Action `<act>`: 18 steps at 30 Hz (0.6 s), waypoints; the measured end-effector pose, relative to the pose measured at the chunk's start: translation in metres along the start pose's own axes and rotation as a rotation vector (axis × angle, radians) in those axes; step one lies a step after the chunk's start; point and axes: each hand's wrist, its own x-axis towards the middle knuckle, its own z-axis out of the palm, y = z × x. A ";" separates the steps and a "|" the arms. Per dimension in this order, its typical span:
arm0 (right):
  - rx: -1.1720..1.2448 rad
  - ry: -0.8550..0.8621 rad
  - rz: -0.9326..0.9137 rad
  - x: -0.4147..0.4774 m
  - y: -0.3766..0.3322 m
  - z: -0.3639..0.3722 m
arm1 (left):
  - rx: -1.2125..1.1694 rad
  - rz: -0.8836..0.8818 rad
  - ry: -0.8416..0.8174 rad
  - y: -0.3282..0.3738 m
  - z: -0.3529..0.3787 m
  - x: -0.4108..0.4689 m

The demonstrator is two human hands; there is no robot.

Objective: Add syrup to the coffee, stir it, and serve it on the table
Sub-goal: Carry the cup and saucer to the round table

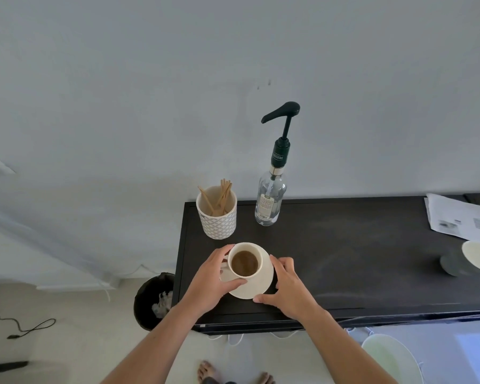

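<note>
Cup of coffee [244, 262] on white saucer [262, 284], near front-left corner of dark cabinet top [358, 259]. Left hand [209, 282] wrapped on cup's left side and saucer edge, thumb on the rim of the saucer at front, fingers curled behind; clamped on cup and saucer together. Right hand [286, 286] cupping saucer's right edge, fingertips touching it, thumb at front rim. Both hands closed on the set, not apart from it.

Progress, as a judgement: can't tell if syrup is in. Syrup pump bottle [270, 200] upright behind the cup, pump head up, untouched now, liquid clear and low-ish (level hard to read). Patterned holder [216, 214] with wooden stirrers [219, 198] just left of bottle; no stirrer in the cup. Coffee surface shows a faint swirl, so maybe stirred, not certain. A 2-hand grip on the saucer reads either as positioning under the pump or as lifting to serve. Serving on table still left either way.

Hidden or unclear: cup handle covered by left hand. Serving table not identifiable in view. Right edge blurred: grey cup [467, 260], papers [460, 214]. Bin [154, 300] on floor at left, partly cut by cabinet. Pale round object [388, 358] at bottom right, unclear.
</note>
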 end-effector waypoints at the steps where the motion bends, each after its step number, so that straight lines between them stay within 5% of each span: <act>1: 0.001 0.005 -0.003 0.000 0.000 0.001 | 0.003 0.000 -0.003 0.001 0.000 0.001; 9: 0.006 -0.032 0.036 -0.001 -0.005 -0.001 | -0.035 -0.018 -0.063 -0.002 -0.005 0.005; 12: 0.042 -0.112 0.066 -0.005 -0.012 -0.013 | -0.060 -0.081 0.072 -0.004 -0.010 0.001; 18: 0.295 -0.083 0.247 -0.006 -0.019 -0.031 | -0.319 -0.545 0.207 -0.003 -0.017 0.002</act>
